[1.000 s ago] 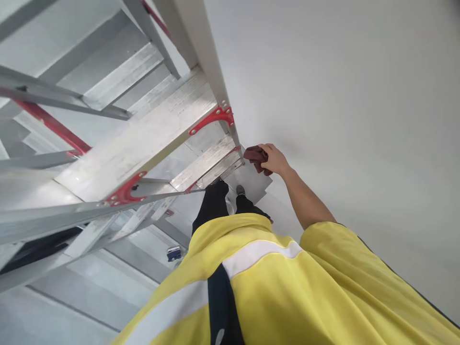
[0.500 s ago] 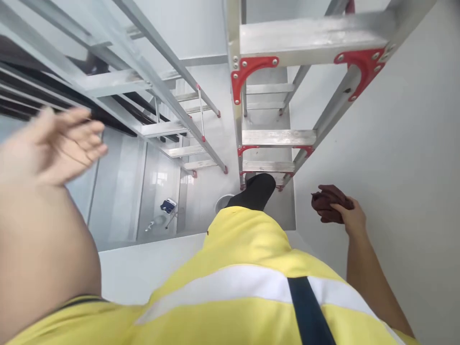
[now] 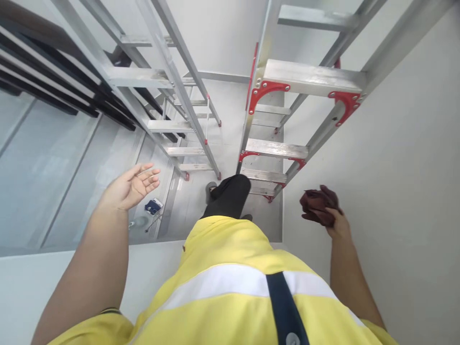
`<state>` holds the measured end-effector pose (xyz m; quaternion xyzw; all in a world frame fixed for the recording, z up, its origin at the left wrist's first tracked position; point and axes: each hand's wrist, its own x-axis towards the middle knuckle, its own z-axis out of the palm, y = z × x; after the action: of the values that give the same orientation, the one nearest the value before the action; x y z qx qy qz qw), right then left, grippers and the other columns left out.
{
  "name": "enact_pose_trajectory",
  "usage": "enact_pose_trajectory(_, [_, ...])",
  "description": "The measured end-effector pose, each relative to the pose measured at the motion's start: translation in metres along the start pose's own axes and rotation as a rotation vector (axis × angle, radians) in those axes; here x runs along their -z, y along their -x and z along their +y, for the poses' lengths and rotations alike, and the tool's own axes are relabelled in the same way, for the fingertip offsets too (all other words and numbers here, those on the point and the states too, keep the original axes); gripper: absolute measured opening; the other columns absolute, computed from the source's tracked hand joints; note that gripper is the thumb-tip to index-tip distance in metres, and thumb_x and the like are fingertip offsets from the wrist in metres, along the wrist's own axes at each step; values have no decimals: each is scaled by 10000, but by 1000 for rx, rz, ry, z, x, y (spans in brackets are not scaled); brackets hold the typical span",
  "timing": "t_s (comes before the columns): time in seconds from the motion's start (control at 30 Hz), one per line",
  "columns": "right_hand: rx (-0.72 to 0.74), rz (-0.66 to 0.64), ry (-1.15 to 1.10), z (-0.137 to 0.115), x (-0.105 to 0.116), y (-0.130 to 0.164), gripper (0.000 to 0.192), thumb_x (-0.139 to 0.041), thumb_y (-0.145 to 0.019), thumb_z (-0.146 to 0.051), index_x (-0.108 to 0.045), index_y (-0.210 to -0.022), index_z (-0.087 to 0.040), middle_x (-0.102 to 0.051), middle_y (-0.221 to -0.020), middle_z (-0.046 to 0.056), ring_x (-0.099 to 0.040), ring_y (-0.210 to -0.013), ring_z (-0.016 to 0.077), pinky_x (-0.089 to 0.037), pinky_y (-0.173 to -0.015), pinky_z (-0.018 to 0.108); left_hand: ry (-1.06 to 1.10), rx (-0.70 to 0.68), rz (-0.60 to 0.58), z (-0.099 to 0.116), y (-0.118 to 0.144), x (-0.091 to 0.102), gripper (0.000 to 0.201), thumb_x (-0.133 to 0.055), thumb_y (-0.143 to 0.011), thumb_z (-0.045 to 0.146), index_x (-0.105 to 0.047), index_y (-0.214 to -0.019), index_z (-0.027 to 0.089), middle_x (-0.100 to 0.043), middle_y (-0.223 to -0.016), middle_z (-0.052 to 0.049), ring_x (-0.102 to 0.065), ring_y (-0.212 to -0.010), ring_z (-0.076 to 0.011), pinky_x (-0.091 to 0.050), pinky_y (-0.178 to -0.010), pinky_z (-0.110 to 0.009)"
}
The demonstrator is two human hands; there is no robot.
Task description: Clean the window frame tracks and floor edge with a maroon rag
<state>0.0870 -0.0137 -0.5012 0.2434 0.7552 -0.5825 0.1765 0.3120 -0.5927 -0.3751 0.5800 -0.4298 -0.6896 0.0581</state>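
Bunched in my right hand is a dark maroon cloth, held out near the white wall on the right. My left hand hangs in the air with its fingers apart and nothing in it, palm partly turned up. Straight ahead stands an aluminium stepladder with red corner braces. A second aluminium ladder is to the left, beyond my left hand. Neither hand touches a ladder.
Dark slatted railings run along the upper left. On the floor at lower left lie a blue-and-white item and a pale rounded thing. A white wall closes off the right side.
My left hand has swung inward and down, away from the left edge. The view has shifted, and a shoe now shows beside my leg. The right hand keeps the cloth.
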Motion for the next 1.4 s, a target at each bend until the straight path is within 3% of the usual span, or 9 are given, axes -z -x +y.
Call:
enact_pose_trajectory(0.23, [-157,143,183,79,-81,41,646,-613,-470,-268,-559,-1102,-150,-653,-1026,86,-632,-900,242,-534,-733,303,-159,-21,-200,6,-46,-22,171,-517,-870,244,-619,-924,119,-664,-820,-67,-606,-709,-153,-534,-704,-304])
enact_pose_trajectory(0.37, [-194,153,224,110,-134,73,567,-595,-481,-250,-598,-1045,-185,-673,-966,58,-639,-895,249,-530,-746,311,-311,1,-244,27,-129,-29,58,-668,-740,157,-652,-758,104,-639,-711,-53,-592,-633,-133,-537,-685,-267])
enact_pose_trajectory(0.5, [-276,357,191,135,-178,115,526,-606,-446,-211,-626,-971,-235,-673,-858,20,-652,-798,249,-536,-676,339,-612,76,-494,33,-226,-64,358,-852,-516,376,-685,-735,147,-645,-723,-40,-590,-633,-134,-521,-673,-253])
enact_pose_trajectory(0.57, [-325,487,158,147,-197,141,516,-609,-438,-198,-630,-952,-241,-665,-831,15,-651,-768,239,-533,-657,333,-789,92,-636,23,-254,-89,423,-853,-473,440,-685,-732,150,-643,-716,-38,-600,-665,-142,-509,-699,-259])
enact_pose_trajectory(0.73, [-504,560,35,156,-248,195,487,-600,-473,-207,-606,-959,-195,-650,-770,10,-635,-696,226,-509,-596,311,-852,187,-944,6,-254,-166,475,-840,-487,407,-668,-841,140,-658,-832,-66,-616,-774,-166,-494,-730,-280])
enact_pose_trajectory(0.97, [-728,541,190,171,-331,220,534,-655,-541,-168,-589,-1070,-148,-650,-937,55,-600,-832,193,-453,-684,244,-591,98,-1076,47,-249,-261,344,-707,-680,335,-594,-966,180,-650,-895,-57,-627,-780,-152,-510,-759,-325])
enact_pose_trajectory(1.13, [-936,549,276,200,-354,239,666,-741,-548,-230,-566,-1184,-136,-556,-1201,124,-550,-1071,254,-433,-872,293,-674,101,-980,61,-270,-280,229,-662,-679,205,-599,-893,151,-638,-839,-63,-625,-723,-146,-524,-720,-299])
enact_pose_trajectory(1.3, [-1012,610,320,207,-348,251,669,-669,-673,-222,-495,-1305,-92,-253,-1469,212,-425,-1263,312,-329,-1044,357,-621,65,-869,59,-293,-281,157,-595,-717,179,-577,-872,155,-627,-817,-65,-624,-696,-151,-531,-668,-285])
enact_pose_trajectory(1.4, [-958,601,304,207,-338,248,599,-632,-720,-210,-515,-1297,-94,-332,-1445,193,-477,-1231,278,-337,-1045,312,-578,28,-833,64,-295,-282,112,-561,-747,158,-548,-858,161,-616,-809,-60,-620,-674,-145,-531,-644,-279])
